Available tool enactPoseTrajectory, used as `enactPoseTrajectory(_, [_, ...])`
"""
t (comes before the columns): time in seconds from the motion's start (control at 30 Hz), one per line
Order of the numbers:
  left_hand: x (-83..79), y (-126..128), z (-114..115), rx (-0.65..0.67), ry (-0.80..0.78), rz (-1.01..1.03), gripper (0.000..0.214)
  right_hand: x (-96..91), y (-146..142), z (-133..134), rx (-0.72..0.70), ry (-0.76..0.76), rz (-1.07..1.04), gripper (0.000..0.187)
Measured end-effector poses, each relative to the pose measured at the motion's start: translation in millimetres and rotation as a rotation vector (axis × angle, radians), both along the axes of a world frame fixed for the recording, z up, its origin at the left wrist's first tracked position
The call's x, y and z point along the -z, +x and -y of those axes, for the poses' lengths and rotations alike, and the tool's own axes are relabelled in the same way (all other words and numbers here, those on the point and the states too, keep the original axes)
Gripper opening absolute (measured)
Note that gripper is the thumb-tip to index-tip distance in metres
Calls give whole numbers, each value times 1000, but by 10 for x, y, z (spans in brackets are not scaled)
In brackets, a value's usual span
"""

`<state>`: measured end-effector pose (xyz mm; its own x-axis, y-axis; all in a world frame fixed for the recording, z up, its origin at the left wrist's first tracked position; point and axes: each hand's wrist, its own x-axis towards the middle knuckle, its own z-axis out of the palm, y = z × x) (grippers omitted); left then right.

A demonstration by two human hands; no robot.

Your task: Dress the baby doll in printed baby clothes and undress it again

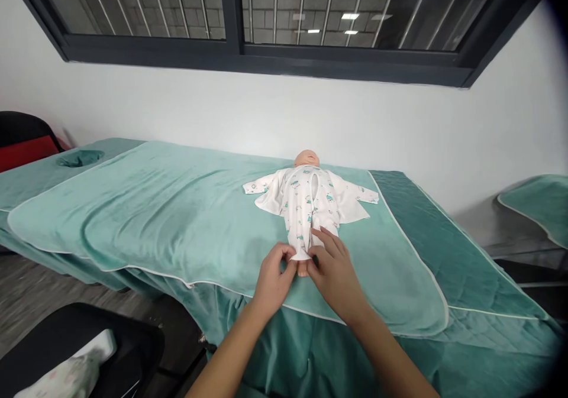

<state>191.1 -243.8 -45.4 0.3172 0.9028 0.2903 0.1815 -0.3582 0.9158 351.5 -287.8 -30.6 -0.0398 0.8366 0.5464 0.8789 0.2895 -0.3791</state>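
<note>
A baby doll lies on its back on the green bed cover, head toward the wall. It wears a white printed jacket, spread open with both sleeves stretched out, over white printed baby trousers. My left hand pinches the left edge of one trouser leg's hem between thumb and finger. On the same hem's other side, my right hand has thumb and index finger closed, its other fingers lifted over the leg. The toes of a doll's foot show just below the hem.
The light green cover lies over a padded bed with a face hole at the far left. A black chair holding a printed cloth stands at the lower left. Behind the bed are a white wall and a window.
</note>
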Motion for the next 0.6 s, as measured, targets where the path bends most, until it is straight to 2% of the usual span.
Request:
enactPoseTrajectory(0.1, [55,-89,18,-39,30,-55,11,-45,31,116,-70,11,-20,8])
enactPoseTrajectory(0.17, [80,-103,42,-28,53,-79,13,-6,104,174,-84,-5,-86,8])
enactPoseTrajectory(0.23, [72,-62,68,-22,118,-81,14,89,223,199,-52,-15,-213,15])
enactPoseTrajectory(0.33, [-10,96,82,-32,271,-131,18,285,425,176,69,-8,-351,33])
enactPoseTrajectory(0.47, [-165,376,42,-5,405,-431,26,476,545,92,166,-90,-334,32])
enactPoseTrajectory(0.6, [-244,543,-27,2,459,-699,25,478,507,34,151,-145,-281,16])
